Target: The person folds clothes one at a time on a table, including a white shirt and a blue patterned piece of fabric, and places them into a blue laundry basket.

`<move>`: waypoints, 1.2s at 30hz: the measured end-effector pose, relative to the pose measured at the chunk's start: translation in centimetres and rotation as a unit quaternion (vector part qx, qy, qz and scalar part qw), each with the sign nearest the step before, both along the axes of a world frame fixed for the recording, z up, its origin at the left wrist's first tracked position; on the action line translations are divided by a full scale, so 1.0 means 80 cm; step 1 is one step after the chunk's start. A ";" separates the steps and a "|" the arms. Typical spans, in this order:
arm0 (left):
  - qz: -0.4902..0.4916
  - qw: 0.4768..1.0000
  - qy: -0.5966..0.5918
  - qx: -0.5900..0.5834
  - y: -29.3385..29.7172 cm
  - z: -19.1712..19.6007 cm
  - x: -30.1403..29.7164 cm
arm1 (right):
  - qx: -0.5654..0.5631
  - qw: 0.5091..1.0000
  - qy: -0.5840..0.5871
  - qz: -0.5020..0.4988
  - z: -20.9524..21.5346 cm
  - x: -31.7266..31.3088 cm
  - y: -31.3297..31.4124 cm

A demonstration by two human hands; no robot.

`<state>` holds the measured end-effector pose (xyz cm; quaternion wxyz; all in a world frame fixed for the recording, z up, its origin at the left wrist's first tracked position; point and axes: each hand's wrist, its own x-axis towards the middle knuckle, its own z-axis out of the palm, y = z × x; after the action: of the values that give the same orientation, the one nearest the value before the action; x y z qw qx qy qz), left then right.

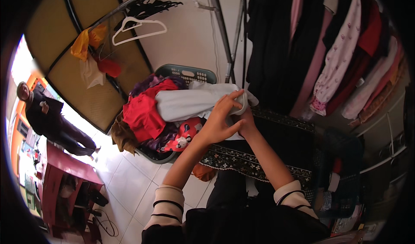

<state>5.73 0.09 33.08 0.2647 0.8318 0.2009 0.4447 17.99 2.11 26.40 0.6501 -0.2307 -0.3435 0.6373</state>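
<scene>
My left hand (220, 118) is closed over the near end of a pale grey garment (190, 103), fingers spread across the top of the cloth and thumb tucked under its fold. My right hand (244, 119) sits just behind it, mostly hidden by the left, and seems to pinch the same bunched end, though I cannot tell how tightly. The garment lies along the top of the heap in the teal laundry basket (186, 73), stretched from the red cloth (145, 112) at the basket's left side toward the right rim, where I hold it. I judge it soft and light, with no stiffness at all: it sags and wrinkles where it rests, so it will droop from whatever point I grip. A hem or seam at the bunched end looks like the surest hold. A small red soft toy (183, 139) lies just below it.
</scene>
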 end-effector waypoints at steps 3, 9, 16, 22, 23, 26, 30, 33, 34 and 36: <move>-0.075 0.996 0.044 0.033 -0.007 -0.005 0.054 | 0.001 0.997 -0.007 -0.077 0.003 0.069 -0.025; -0.172 0.983 0.061 0.033 -0.031 -0.013 0.148 | -0.015 0.993 0.090 -0.071 0.037 0.180 -0.072; -0.123 0.991 -0.046 0.001 -0.025 -0.002 0.149 | -0.025 0.970 0.052 -0.237 0.102 0.283 -0.092; -0.020 0.985 -0.016 -0.169 0.006 -0.050 0.139 | 0.091 0.961 0.002 -0.261 0.170 0.340 -0.120; -0.088 0.966 -0.027 -0.240 0.009 -0.063 0.145 | 0.096 0.957 -0.020 -0.273 0.175 0.340 -0.122; -0.178 0.923 -0.028 -0.341 0.017 -0.100 0.157 | 0.092 0.935 -0.132 -0.315 0.179 0.317 -0.121; -0.211 0.847 -0.142 -0.466 0.023 -0.110 0.148 | 0.105 0.849 -0.418 -0.306 0.137 0.264 -0.111; -0.225 0.832 -0.139 -0.487 0.015 -0.119 0.148 | 0.129 0.890 -0.419 -0.120 0.061 0.225 -0.090; -0.233 0.824 -0.143 -0.497 0.012 -0.123 0.148 | 0.122 0.903 -0.410 -0.053 0.037 0.211 -0.086; -0.150 0.900 -0.090 -0.398 0.018 -0.157 0.143 | 0.102 0.891 -0.442 0.017 0.004 0.171 -0.102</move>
<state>17.20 1.57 20.50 0.6543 0.6336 0.2093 0.3559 31.65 -6.03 26.70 0.4395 -0.4153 -0.6626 0.4419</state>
